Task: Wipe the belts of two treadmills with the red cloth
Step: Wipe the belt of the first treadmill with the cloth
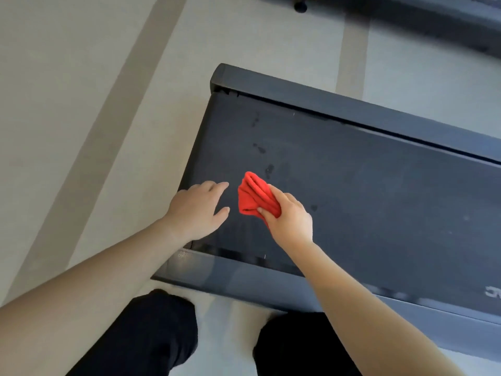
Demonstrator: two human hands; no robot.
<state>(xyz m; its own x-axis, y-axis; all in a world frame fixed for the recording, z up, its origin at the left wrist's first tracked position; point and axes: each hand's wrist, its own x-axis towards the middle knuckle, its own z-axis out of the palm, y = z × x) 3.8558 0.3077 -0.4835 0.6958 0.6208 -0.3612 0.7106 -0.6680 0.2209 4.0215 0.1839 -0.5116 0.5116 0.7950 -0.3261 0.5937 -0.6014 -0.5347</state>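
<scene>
R hand [290,217] grips bunched red cloth [256,196] on dark treadmill belt [366,191], near its end. L hand [199,206] w/ fingers spread rests on belt just beside cloth. Dark smudges on belt beyond cloth. Second treadmill [433,17] at top edge, well apart

Soft, even daylight, fairly bright; shadows are faint and diffuse. The pale floor [81,118] looks slightly washed out. A dull sheen lies on the treadmill's near rail [244,279]. The red cloth [257,198] is sharp, while the forearms [67,308] at the bottom edge are soft. The wide lens bends the blurred second treadmill [433,23].
</scene>
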